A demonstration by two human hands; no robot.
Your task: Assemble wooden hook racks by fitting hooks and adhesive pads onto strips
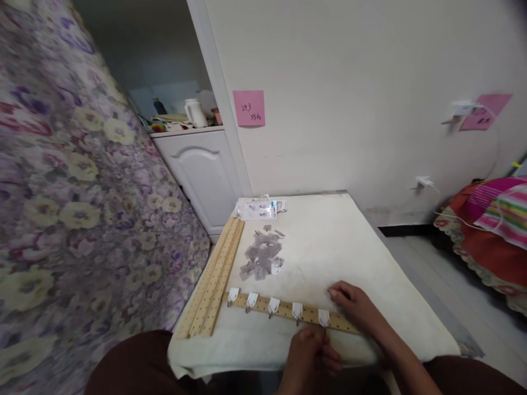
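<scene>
A perforated wooden strip lies across the near part of the table, with several white hooks in a row on it. Just below the rightmost white hook is my left hand, its fingers curled together by the metal tip; what they grip is hidden. My right hand rests over the strip's right part, thumb and fingers drawn together above the strip's far edge. Anything inside that pinch is too small to make out. Farther back lies a loose pile of clear grey plastic pieces.
More perforated wooden strips lie side by side along the left edge of the cloth-covered table. A clear hook package is at the far left corner. A floral curtain hangs at left, and a wall stands behind.
</scene>
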